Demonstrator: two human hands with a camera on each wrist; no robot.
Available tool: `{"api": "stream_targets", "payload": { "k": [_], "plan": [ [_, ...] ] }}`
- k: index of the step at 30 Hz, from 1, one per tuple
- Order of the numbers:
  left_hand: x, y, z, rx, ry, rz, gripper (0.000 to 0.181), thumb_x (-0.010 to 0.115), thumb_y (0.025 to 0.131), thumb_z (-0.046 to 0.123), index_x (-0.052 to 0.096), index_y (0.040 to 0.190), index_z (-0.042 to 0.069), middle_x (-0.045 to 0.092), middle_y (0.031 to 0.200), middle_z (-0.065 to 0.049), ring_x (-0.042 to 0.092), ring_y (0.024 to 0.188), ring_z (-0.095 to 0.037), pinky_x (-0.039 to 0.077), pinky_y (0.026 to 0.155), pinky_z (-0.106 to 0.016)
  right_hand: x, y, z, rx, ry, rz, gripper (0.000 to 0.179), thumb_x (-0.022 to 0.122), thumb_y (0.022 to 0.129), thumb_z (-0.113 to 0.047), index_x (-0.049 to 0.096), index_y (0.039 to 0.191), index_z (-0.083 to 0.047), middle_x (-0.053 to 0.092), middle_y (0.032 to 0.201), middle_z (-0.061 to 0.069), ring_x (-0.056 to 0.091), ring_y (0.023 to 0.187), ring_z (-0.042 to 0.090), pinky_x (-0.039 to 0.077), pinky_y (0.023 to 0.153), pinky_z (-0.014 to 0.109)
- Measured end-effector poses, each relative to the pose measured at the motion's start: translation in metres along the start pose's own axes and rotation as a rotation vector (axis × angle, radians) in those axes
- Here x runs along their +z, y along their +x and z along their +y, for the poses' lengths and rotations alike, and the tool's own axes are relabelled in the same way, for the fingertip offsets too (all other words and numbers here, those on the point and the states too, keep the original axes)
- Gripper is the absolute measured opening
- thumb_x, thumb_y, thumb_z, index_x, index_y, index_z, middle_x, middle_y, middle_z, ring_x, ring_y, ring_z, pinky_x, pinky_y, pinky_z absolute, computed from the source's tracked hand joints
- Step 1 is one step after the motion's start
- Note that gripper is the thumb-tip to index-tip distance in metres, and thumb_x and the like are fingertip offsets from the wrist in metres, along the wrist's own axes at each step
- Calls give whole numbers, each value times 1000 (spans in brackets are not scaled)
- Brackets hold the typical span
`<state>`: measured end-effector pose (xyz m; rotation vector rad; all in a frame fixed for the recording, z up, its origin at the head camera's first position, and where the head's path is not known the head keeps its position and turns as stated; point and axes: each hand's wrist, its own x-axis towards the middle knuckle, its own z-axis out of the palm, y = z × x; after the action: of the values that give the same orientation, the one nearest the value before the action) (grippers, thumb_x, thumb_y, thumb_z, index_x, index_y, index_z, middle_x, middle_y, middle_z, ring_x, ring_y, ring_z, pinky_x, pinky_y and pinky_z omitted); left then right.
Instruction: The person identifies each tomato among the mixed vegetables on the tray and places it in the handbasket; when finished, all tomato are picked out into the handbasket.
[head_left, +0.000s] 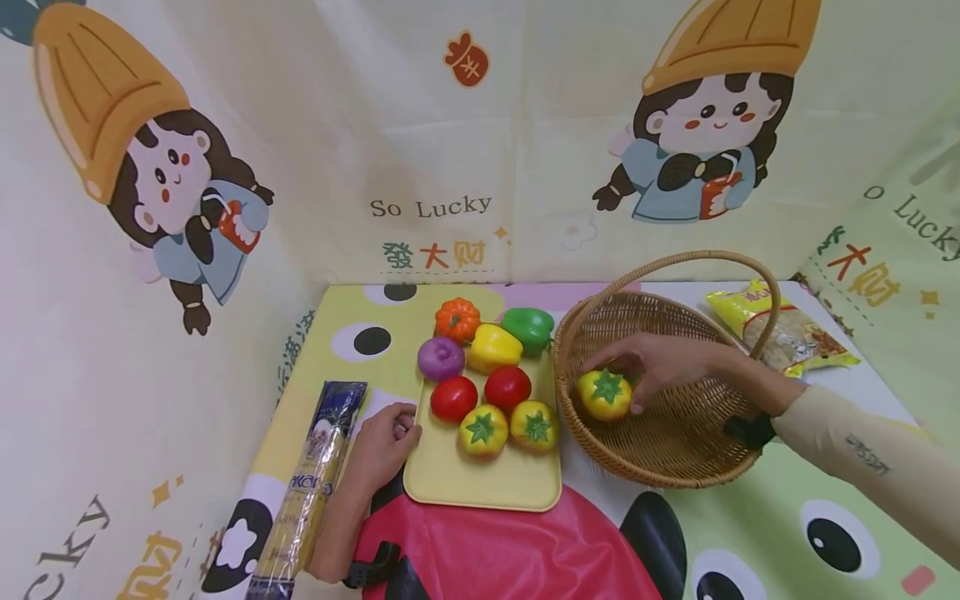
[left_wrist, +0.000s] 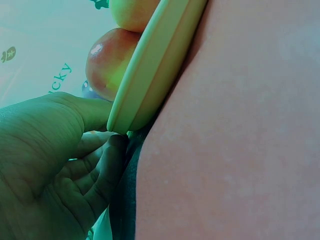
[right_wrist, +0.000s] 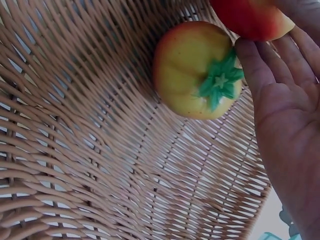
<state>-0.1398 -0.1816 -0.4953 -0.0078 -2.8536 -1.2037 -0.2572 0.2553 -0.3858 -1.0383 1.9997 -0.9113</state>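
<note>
My right hand (head_left: 671,362) reaches down into a wicker basket (head_left: 675,475). In the right wrist view its thumb and fingers hold a red fruit with a yellow patch (right_wrist: 252,20), mostly hidden by the hand in the head view. Beside the fingertips, a yellow persimmon (head_left: 604,395) with a green star-shaped calyx lies against the basket's side. At the left, my left hand (head_left: 381,446) pinches the rim of a pale yellow tray (head_left: 480,492). On that tray lie two yellow persimmons (head_left: 483,431), two red fruits (head_left: 453,399), a purple onion (head_left: 441,359), a yellow pepper (head_left: 494,348), a green pepper (head_left: 527,330) and an orange pumpkin (head_left: 457,319).
A long pack of noodles (head_left: 311,483) lies left of the tray, beside my left forearm. Behind the basket's right side is a yellow food bag (head_left: 787,329). The basket's tall handle (head_left: 697,254) arches over its opening. Printed cloth walls (head_left: 555,167) enclose the table.
</note>
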Motion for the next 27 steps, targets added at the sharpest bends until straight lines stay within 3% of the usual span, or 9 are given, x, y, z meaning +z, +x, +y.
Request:
{"api": "stream_targets", "payload": {
  "k": [15, 27],
  "plan": [
    [0, 0, 0, 3, 2, 5, 29, 70, 88, 13, 67, 115, 1, 60, 84, 1, 55, 74, -13, 49, 73, -34, 5, 8, 1, 73, -79, 24, 74, 87, 72, -13, 57, 139, -25, 54, 137, -6, 48, 130, 25, 39, 104, 43],
    [3, 1, -4, 1, 5, -2, 29, 70, 89, 14, 67, 115, 2, 61, 85, 1, 56, 74, -12, 49, 73, -33, 8, 11, 8, 39, -109, -6, 76, 87, 71, -12, 56, 139, -25, 54, 136, -6, 50, 127, 22, 40, 103, 41]
  ]
}}
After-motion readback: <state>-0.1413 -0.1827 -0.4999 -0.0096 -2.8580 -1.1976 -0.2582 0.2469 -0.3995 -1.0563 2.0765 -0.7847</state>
